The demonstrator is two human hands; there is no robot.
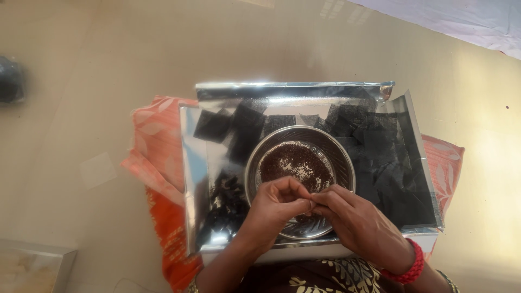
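A round steel bowl [342, 157] sits in the middle of a shiny silver tray [191, 163]. Inside the bowl lies a heap of tiny dark beads or seeds [296, 163]. My left hand [274, 209] and my right hand [353, 217] meet over the near rim of the bowl, fingertips pinched together on something too small to make out. Several black mesh squares [214, 126] are spread across the tray behind and right of the bowl. A pile of small dark pieces [228, 203] lies left of the bowl, close to my left hand.
The tray rests on an orange and pink patterned cloth [154, 141] on a beige floor. A dark object [11, 78] lies at the far left. A box corner [32, 266] shows at the bottom left. White fabric [461, 19] crosses the top right.
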